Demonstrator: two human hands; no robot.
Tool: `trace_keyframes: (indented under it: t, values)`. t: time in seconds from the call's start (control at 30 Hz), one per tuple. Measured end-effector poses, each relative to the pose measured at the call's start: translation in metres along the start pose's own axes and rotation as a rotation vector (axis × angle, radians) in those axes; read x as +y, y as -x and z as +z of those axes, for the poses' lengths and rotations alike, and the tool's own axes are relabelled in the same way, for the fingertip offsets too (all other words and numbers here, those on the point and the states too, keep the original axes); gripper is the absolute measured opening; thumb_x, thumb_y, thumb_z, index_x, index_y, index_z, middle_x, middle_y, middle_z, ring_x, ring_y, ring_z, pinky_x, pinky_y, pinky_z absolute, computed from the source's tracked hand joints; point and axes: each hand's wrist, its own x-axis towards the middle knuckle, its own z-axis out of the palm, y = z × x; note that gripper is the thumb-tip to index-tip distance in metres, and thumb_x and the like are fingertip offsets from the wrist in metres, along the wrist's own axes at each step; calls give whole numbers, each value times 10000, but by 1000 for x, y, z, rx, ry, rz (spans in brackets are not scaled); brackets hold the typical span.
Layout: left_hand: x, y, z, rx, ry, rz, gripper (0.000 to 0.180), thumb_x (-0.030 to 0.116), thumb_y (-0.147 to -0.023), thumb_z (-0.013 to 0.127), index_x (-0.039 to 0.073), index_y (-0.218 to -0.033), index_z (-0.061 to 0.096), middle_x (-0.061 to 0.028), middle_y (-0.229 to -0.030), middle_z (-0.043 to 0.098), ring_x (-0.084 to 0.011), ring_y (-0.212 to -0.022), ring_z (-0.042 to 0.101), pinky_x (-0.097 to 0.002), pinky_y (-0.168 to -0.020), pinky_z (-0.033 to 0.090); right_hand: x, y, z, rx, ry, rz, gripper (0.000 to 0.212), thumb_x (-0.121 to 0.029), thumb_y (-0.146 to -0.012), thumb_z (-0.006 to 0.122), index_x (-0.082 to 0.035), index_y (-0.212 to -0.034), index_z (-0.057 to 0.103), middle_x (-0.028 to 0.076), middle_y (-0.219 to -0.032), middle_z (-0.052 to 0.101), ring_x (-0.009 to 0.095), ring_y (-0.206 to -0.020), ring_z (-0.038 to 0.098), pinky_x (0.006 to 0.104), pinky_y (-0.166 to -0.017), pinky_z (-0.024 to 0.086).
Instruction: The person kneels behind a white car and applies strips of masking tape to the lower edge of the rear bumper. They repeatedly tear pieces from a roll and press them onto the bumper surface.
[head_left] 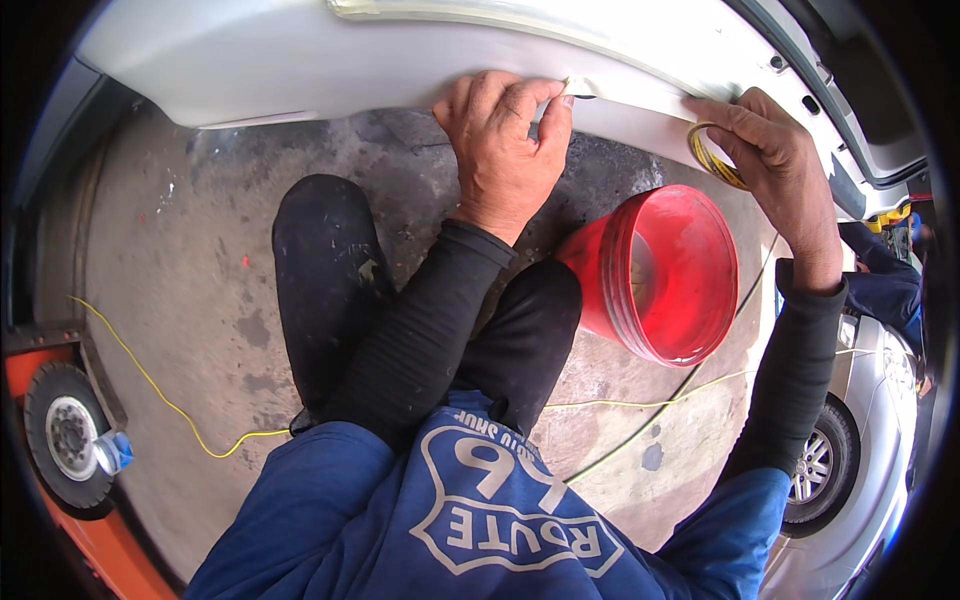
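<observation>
While pressing the masking tape (590,88) end onto the white car panel (420,60) at top centre, left hand (505,150) fingers pinched on it; right hand (775,165) clamped round the tape roll (712,155) upper right. Could wrinkle or lift, probably from uneven tension. Red bucket (660,275) crowding knees; yellow cord (160,395) lower left.

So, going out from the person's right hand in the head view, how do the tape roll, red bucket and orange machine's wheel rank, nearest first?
1. Tape roll: held in the right hand.
2. Red bucket: just below that hand.
3. Orange machine's wheel: far lower left.
</observation>
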Motion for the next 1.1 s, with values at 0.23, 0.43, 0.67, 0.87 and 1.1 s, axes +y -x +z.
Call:
trace_keyframes:
  t: [0.23, 0.43, 0.67, 0.87, 1.1]
  values:
    - [4, 4, 3, -13, 38, -58, 223, 99, -784, 848, 153, -956, 717, 52, -840, 640, -166, -857, 605, -352, -885, 381, 6, 0, 2, -1, 1, -23, 306, -76, -921, 726, -132, -1218, 772, 53, -790, 535, 169, -684, 530, 339, -629, 449]
    - [8, 4, 1, -14, 96, -115, 241, 84, -783, 846, 153, -970, 708, 45, -843, 644, -169, -848, 611, -353, -880, 378, 3, 0, 1, 1, -4, -8, 315, -83, -921, 732, -135, -1230, 771, 45, -777, 514, 153, -670, 511, 323, -614, 437]
    - [-7, -1, 2, 42, 38, 37, 276, 60, -768, 807, 192, -979, 688, 36, -888, 607, -213, -874, 590, -405, -907, 362, -5, -1, -3, -41, 0, 71, 315, -75, -920, 735, -125, -1229, 768, 43, -788, 535, 142, -688, 530, 303, -632, 458]
    - [-3, -5, -2, 51, 66, 26, 323, 53, -757, 810, 204, -1024, 709, 38, -910, 594, -205, -873, 588, -406, -905, 364, -6, -2, -4, -43, -1, 66, 330, -43, -914, 728, -124, -1231, 767, 45, -790, 540, 146, -697, 544, 305, -648, 479]
    - [-7, -6, -2, 34, 47, 71, 281, 50, -733, 828, 201, -957, 755, 40, -913, 579, -180, -842, 575, -403, -886, 372, -9, -2, -5, -50, 17, 79, 340, -39, -907, 735, -129, -1233, 768, 39, -786, 536, 133, -696, 540, 298, -642, 475]
